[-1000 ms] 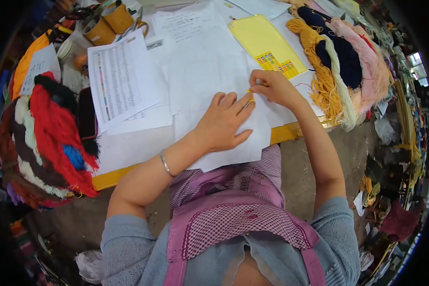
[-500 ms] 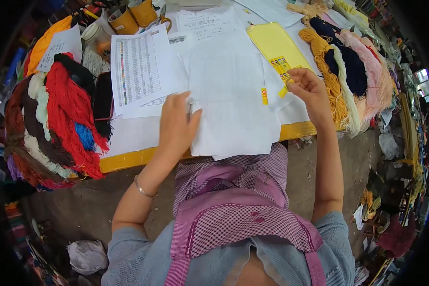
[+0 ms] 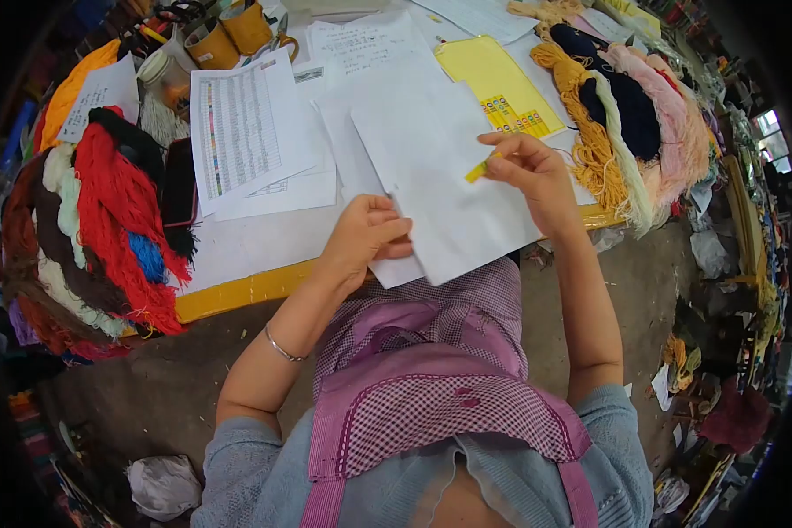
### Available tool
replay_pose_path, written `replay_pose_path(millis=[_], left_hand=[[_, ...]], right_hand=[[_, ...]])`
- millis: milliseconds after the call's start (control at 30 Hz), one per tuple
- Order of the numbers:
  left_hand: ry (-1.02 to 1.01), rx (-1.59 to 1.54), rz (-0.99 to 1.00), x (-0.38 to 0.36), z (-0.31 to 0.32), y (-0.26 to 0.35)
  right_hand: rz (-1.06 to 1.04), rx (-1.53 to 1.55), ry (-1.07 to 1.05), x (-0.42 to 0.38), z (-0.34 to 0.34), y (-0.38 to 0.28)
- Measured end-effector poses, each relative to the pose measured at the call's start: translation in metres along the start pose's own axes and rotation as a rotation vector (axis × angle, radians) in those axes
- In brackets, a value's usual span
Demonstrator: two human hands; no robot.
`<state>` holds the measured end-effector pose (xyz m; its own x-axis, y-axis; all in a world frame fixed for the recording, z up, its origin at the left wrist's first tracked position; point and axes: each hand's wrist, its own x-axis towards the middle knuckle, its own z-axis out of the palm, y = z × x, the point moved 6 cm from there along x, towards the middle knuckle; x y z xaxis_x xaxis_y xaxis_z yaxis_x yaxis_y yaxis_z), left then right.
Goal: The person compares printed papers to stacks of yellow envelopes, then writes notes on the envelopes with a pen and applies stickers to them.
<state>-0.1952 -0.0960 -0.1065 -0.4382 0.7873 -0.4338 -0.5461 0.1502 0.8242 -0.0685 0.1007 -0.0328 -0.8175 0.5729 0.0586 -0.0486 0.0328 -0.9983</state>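
Note:
White sheets of paper (image 3: 440,158) lie at the table's front edge, the top one turned at an angle. My left hand (image 3: 370,236) is closed on the left edge of the paper, thumb on top. Between the thumb and finger of my right hand (image 3: 528,176) is a small yellow sticker (image 3: 477,172), held just above the paper's right side. Behind my right hand lies a yellow sheet (image 3: 493,75) with rows of small printed labels (image 3: 512,116).
Red yarn (image 3: 119,189) and other skeins are heaped at the left beside a dark phone (image 3: 180,189). A printed chart (image 3: 246,132) lies right of the phone. Mustard yarn (image 3: 581,132) and pink yarn (image 3: 664,114) lie at the right. Scissors (image 3: 282,40) and a jar (image 3: 165,79) stand behind.
My left hand has moved down and right and taken hold of the paper, which is now tilted. My right hand has moved left over the paper with the sticker.

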Motion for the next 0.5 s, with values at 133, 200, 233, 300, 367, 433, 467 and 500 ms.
replay_pose_path(millis=[133, 200, 233, 300, 367, 433, 467, 500], left_hand=[[0.036, -0.033, 0.035, 0.005, 0.004, -0.001], [0.09, 0.038, 0.185, 0.008, 0.0, 0.011], [0.084, 0.042, 0.201, 0.011, -0.002, 0.013], [0.068, 0.138, 0.259, 0.016, -0.002, 0.011], [0.052, 0.23, 0.314, 0.018, 0.004, 0.006], [-0.003, 0.242, 0.171, 0.015, 0.015, -0.003], [-0.007, 0.242, 0.167, 0.013, 0.021, -0.001], [-0.048, 0.227, 0.076, 0.01, 0.03, -0.004]], right_hand=[[0.097, 0.153, -0.117, -0.001, 0.02, 0.015], [0.129, 0.147, -0.162, 0.002, 0.023, 0.028], [0.132, 0.142, -0.157, 0.004, 0.022, 0.032], [0.226, 0.199, -0.131, 0.007, 0.019, 0.042], [0.266, 0.24, -0.124, 0.006, 0.017, 0.041], [0.303, 0.291, -0.118, 0.003, 0.017, 0.048], [0.303, 0.355, -0.11, 0.003, 0.015, 0.057], [0.302, 0.42, -0.103, 0.003, 0.015, 0.064]])
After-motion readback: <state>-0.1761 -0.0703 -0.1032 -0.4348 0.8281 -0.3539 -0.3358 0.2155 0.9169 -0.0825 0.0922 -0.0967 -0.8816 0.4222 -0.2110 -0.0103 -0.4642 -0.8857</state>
